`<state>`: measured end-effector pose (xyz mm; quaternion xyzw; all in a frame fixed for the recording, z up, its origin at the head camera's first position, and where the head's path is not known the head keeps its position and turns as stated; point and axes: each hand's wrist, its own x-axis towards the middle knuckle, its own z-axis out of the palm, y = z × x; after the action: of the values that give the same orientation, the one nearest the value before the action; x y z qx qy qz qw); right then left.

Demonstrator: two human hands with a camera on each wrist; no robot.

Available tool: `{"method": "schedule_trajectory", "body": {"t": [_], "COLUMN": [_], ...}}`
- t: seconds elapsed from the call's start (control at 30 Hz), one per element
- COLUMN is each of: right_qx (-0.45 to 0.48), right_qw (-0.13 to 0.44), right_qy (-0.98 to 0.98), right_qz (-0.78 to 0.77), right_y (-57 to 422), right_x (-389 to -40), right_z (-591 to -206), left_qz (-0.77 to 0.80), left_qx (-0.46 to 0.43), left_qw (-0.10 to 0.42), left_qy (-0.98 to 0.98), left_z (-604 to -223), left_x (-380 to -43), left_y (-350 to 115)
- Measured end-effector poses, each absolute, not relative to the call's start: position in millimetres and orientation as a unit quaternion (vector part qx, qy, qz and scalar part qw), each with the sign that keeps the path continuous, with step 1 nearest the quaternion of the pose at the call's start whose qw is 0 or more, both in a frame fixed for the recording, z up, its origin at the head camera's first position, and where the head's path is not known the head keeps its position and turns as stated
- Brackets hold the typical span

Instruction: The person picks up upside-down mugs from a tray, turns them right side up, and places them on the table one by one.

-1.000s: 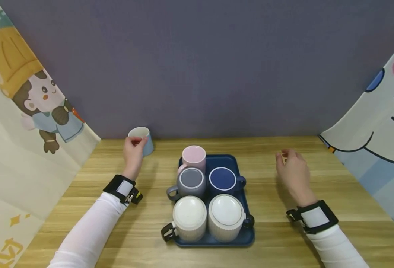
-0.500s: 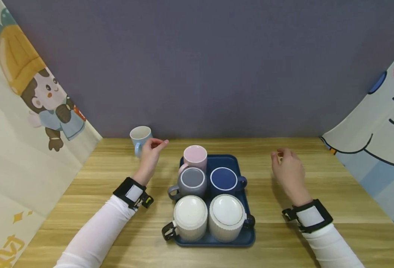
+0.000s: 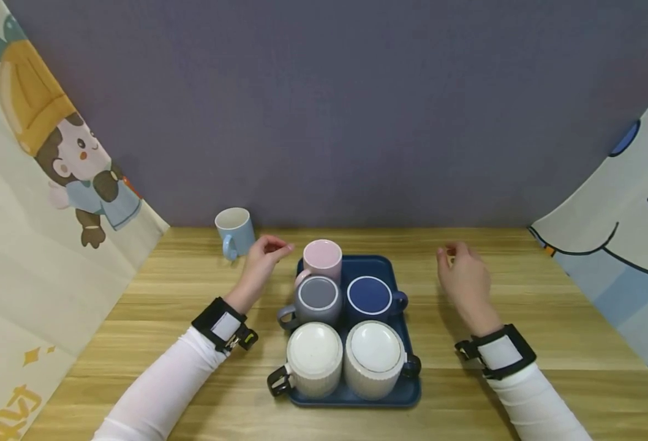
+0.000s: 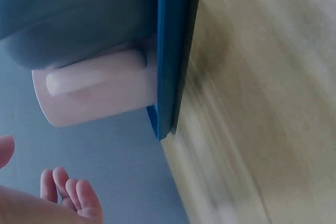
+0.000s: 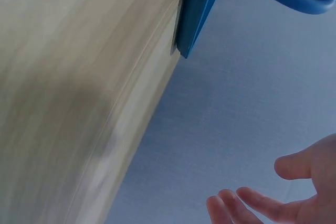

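My left hand (image 3: 259,267) hovers between a light blue mug (image 3: 237,231) and a pink mug (image 3: 323,257), its fingers loosely bent and holding nothing. In the left wrist view the thumb and fingertips (image 4: 89,195) stand apart, below the pink mug with its handle. The pink mug sits bottom up at the back left of a dark blue tray (image 3: 376,266). My right hand (image 3: 464,278) is over the table to the tray's right, fingers relaxed and nothing in them. The light blue mug stands upright by the back wall, handle toward me.
Upside down on the tray are also a grey mug (image 3: 318,300), a navy mug (image 3: 369,299) and two ribbed cream mugs (image 3: 314,358) with black handles. A grey wall (image 3: 324,122) rises behind the wooden table (image 3: 456,392). Patterned cloths hang at both sides.
My left hand has moved right, away from the light blue mug, toward the pink mug; the light blue mug's handle has come into sight. My right hand has drifted slightly left.
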<state>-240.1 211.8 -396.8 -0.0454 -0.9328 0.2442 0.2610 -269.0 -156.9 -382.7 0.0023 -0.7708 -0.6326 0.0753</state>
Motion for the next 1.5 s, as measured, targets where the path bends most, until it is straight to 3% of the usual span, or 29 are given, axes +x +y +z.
{"method": "schedule_trajectory", "body": {"t": [0.2,0.63,1.5], "right_qx": [-0.038,-0.026,-0.004], "right_qw": [0.256,0.271,0.271], "right_qy": [-0.934,-0.931,-0.928], "right_qz": [0.246,0.244,0.255], "right_y": [205.4,196.4,176.1], "right_x": [-242.0,-244.9,-248.1], "right_z": [-395.9,-398.5,-395.1], "left_qz": [-0.622,-0.592,-0.560], "left_qx": [-0.010,-0.059,-0.080], "left_qw": [0.056,-0.046,-0.121], "left_qy": [-0.781,-0.802,-0.816], "left_z": [-388.2,-399.9,-402.5], "left_x": [-264.9,-261.2,-259.8], "left_y": [-155.5,-152.6,-149.7]}}
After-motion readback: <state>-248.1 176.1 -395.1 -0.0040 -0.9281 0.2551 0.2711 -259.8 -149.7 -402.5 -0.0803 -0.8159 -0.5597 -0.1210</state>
